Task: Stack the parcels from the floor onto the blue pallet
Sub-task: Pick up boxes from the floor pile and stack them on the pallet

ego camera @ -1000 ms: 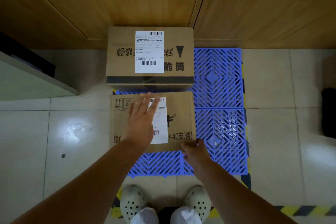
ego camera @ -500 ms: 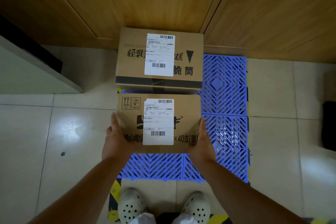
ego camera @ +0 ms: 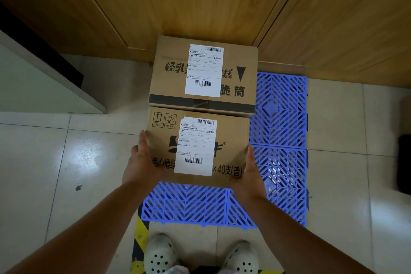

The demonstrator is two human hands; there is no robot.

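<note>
Two brown cardboard parcels with white shipping labels stand on the left half of the blue lattice pallet [ego camera: 280, 118]. The far parcel [ego camera: 233, 87] sits against the wooden wall. The near parcel [ego camera: 231, 140] butts against its front. My left hand [ego camera: 142, 164] presses the near parcel's left side and my right hand [ego camera: 246, 176] grips its near right corner. I cannot tell whether the near parcel rests on the pallet or is held just above it.
A wooden wall and door panels [ego camera: 200, 2] close off the far side. A white cabinet [ego camera: 33, 87] stands at the left. Yellow-black floor tape [ego camera: 140, 236] edges the pallet. A dark object [ego camera: 404, 162] lies at the right edge. My shoes [ego camera: 160, 256] stand before the pallet.
One second ago my left hand lay flat on the near parcel's top and the right at its corner. Both hands moved to its sides; the parcel now sits closer against the far one.
</note>
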